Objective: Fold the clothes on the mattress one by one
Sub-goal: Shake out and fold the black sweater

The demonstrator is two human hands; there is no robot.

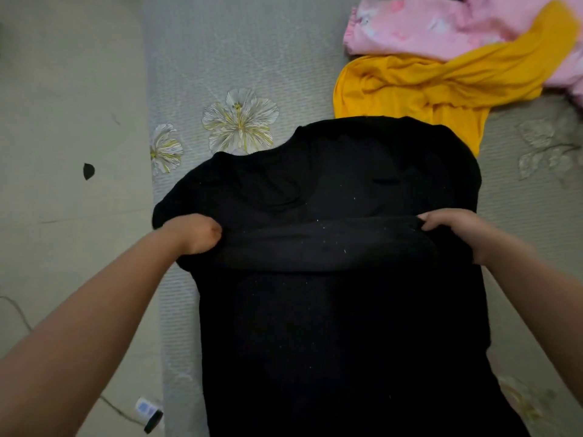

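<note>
The left hand [196, 234] at nine o'clock grips a fold of the black garment [331, 247], which lies mid-mattress [252, 58]. At three o'clock the right hand [454, 233] pinches the same fold. At one o'clock a yellow garment [419, 89] overlaps pink cloth [416, 23].

Bare mattress [202, 58] far-left; yellow garment [410, 86] far-right.

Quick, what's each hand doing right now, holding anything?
Left hand: closed, gripping the black garment at its fold.
Right hand: closed, pinching the same garment's fold.
</note>
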